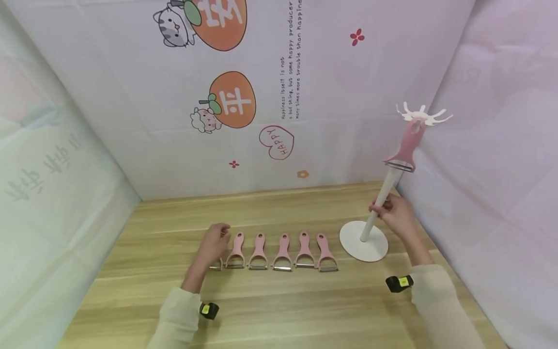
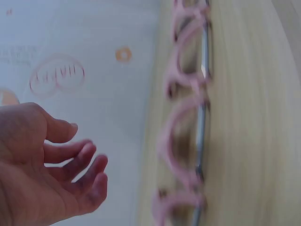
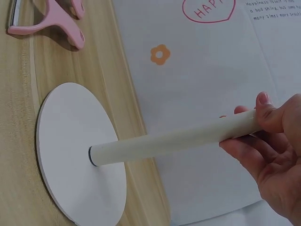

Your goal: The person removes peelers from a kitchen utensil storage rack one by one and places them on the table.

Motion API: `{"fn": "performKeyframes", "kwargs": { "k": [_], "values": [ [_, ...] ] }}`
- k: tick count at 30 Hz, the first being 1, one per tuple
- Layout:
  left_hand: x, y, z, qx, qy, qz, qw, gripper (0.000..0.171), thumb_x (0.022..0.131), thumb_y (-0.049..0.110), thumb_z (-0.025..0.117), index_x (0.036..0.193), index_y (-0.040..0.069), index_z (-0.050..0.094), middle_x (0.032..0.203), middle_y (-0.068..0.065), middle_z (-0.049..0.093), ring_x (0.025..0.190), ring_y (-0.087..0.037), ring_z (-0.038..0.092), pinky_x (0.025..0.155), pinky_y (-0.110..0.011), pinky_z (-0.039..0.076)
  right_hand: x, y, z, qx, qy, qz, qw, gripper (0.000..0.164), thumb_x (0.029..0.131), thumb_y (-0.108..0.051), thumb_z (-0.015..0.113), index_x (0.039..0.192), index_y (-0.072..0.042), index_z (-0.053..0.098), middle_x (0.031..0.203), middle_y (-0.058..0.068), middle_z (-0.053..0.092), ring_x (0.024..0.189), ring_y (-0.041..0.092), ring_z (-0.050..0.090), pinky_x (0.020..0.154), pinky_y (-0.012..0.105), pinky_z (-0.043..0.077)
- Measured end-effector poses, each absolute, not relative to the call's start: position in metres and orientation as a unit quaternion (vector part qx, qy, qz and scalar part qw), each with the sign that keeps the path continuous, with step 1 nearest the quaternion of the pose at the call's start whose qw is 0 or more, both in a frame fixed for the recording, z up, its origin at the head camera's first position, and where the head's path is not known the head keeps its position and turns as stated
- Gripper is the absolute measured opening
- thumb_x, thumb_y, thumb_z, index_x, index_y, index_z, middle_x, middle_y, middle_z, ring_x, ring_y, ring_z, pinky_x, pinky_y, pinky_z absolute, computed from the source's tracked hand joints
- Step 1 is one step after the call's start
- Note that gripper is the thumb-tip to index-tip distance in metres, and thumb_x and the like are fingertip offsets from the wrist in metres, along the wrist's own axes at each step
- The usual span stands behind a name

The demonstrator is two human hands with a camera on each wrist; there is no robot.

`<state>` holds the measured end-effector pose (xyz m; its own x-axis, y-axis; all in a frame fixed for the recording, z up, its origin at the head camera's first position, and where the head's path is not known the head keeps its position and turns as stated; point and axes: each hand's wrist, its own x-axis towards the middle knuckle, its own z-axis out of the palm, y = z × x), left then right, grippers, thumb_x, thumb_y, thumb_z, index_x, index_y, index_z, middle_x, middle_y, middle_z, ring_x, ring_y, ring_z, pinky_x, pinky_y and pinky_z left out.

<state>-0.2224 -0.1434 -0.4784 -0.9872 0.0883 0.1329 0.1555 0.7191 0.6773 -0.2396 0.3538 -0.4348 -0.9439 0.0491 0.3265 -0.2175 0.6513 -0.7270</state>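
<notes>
My right hand [image 1: 398, 215] grips the white pole [image 1: 385, 188] of a hook stand, its fingers and thumb around it in the right wrist view. The stand's round base [image 1: 355, 247] rests on the table, and a pink peeler [image 1: 409, 143] hangs from the hooks [image 1: 431, 119] at its top. Several pink peelers [image 1: 284, 246] lie in a row, blades toward me. At the row's left end, my left hand [image 1: 212, 245] hovers over the last peeler [image 1: 216, 265], hiding most of it. The left wrist view shows that hand's fingers loosely bent, holding nothing.
The wood-grain table [image 1: 279, 310] meets a printed white cloth wall [image 1: 327, 97] at the back. More cloth hangs on the left [image 1: 52, 145] and right [image 1: 492, 194], the right one close beside the stand.
</notes>
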Motion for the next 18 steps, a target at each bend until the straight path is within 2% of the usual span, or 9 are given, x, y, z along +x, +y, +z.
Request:
{"fn": "performKeyframes", "kwargs": {
  "k": [3, 8, 12, 15, 18],
  "values": [
    [-0.223, -0.120, -0.470, -0.102, -0.915, -0.386, 0.052, 0.024, 0.098, 0.005, 0.057, 0.119, -0.006, 0.064, 0.104, -0.019, 0.068, 0.099, -0.032, 0.066, 0.088, -0.047, 0.056, -0.238, 0.351, -0.436, 0.043, -0.896, 0.402, 0.183, 0.013, 0.089, -0.006, 0.073, 0.097, 0.003, 0.068, 0.093, 0.024, 0.074, 0.072, -0.015, 0.057, 0.063, 0.010, 0.050],
    [-0.228, -0.076, -0.453, -0.149, -0.891, -0.426, 0.048, 0.020, 0.101, 0.010, 0.057, 0.115, 0.001, 0.067, 0.103, -0.013, 0.072, 0.095, -0.025, 0.069, 0.084, -0.039, 0.059, -0.235, 0.349, -0.439, 0.045, -0.896, 0.394, 0.198, 0.011, 0.089, -0.006, 0.073, 0.095, 0.002, 0.068, 0.091, 0.023, 0.075, 0.072, -0.017, 0.055, 0.063, 0.009, 0.049],
    [-0.236, -0.040, -0.435, -0.191, -0.874, -0.446, 0.037, 0.023, 0.104, 0.014, 0.051, 0.110, 0.005, 0.071, 0.092, -0.009, 0.072, 0.079, -0.016, 0.064, 0.072, -0.030, 0.056, -0.234, 0.350, -0.439, 0.048, -0.893, 0.404, 0.191, 0.012, 0.089, -0.006, 0.073, 0.096, 0.002, 0.068, 0.092, 0.024, 0.075, 0.073, -0.015, 0.057, 0.063, 0.011, 0.051],
    [-0.240, -0.012, -0.421, -0.216, -0.864, -0.454, 0.027, 0.029, 0.106, 0.017, 0.046, 0.106, 0.007, 0.073, 0.083, -0.009, 0.071, 0.074, -0.012, 0.062, 0.071, -0.028, 0.054, -0.235, 0.351, -0.439, 0.045, -0.893, 0.410, 0.179, 0.012, 0.090, -0.008, 0.073, 0.097, 0.002, 0.068, 0.094, 0.024, 0.074, 0.075, -0.010, 0.061, 0.063, 0.012, 0.052],
    [-0.242, 0.015, -0.405, -0.236, -0.854, -0.464, 0.015, 0.032, 0.107, 0.022, 0.044, 0.108, 0.008, 0.073, 0.083, -0.008, 0.071, 0.082, -0.012, 0.066, 0.081, -0.029, 0.056, -0.235, 0.353, -0.437, 0.040, -0.897, 0.406, 0.173, 0.013, 0.091, -0.010, 0.072, 0.098, 0.001, 0.068, 0.096, 0.024, 0.075, 0.078, 0.003, 0.068, 0.063, 0.013, 0.052]
  ]
}}
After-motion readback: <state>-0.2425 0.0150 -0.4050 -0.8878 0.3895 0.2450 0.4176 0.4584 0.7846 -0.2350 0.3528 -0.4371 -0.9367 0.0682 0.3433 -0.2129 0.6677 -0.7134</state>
